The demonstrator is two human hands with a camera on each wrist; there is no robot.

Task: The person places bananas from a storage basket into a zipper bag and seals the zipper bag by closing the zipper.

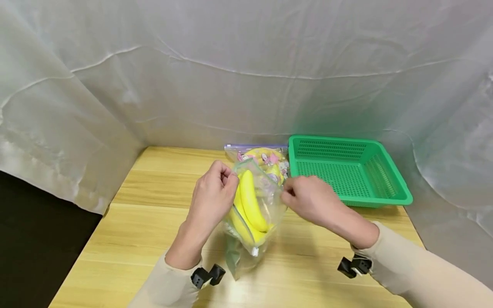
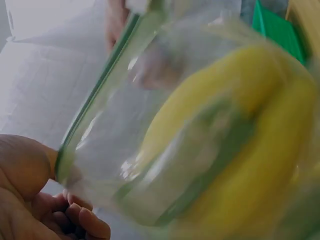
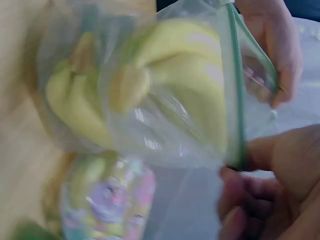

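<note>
A clear zip bag [image 1: 269,201] with a green-edged mouth hangs between both hands above the table. Inside it lie yellow bananas [image 1: 252,205], seen closely in the left wrist view as blurred yellow shapes [image 2: 280,140]. My left hand [image 1: 215,188] pinches one side of the bag's rim between thumb and fingers. On the other side, my right hand [image 1: 310,199] pinches the opposite end of the rim, as the right wrist view also shows with thumb and finger on the green zip strip [image 3: 237,100]. A white slider [image 1: 255,251] sits at the strip's near end.
Behind the bag, a printed zip bag [image 1: 256,147] with a purple strip and yellow contents lies on the wooden table [image 1: 161,205]. A green plastic basket [image 1: 393,201] stands at the back right. Grey cloth [image 1: 246,98] hangs around the table's back and sides.
</note>
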